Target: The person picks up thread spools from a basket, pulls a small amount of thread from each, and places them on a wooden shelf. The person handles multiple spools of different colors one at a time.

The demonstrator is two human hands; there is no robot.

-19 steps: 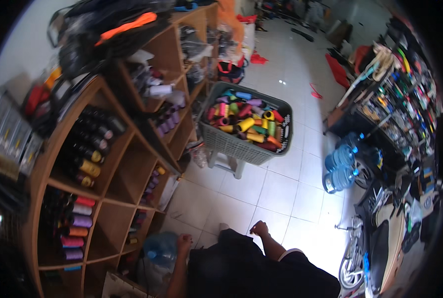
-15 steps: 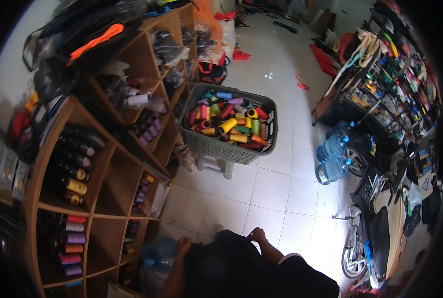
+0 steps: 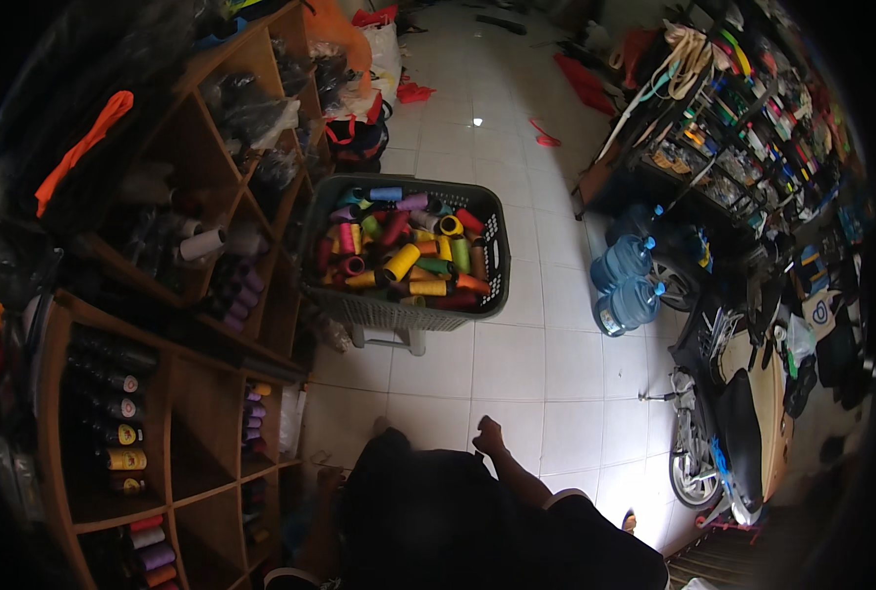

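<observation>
In front of my body, my right hand (image 3: 489,435) hangs low over the tiled floor, fingers curled in and no object visible in them. My left hand (image 3: 330,480) is dim and blurred beside the wooden shelf, its fingers hard to make out. Ahead of both hands, touched by neither, is a grey-green plastic basket (image 3: 384,314) on a pale stool (image 3: 417,341). Loose thread spools (image 3: 402,263) in yellow, red, green, purple and blue fill it.
On the left, a wooden cubby shelf (image 3: 169,433) holds thread cones (image 3: 121,433) and plastic-wrapped goods. Blue water jugs (image 3: 630,305) stand to the right, near a motorbike (image 3: 743,433) and a crowded rack (image 3: 743,128). Red cloth (image 3: 415,92) lies farther back on the white tiles (image 3: 512,359).
The basket, shelves and jugs sit farther left in view as my head has turned. My right hand reaches slightly farther out; my left hand has lowered into shadow by the shelf.
</observation>
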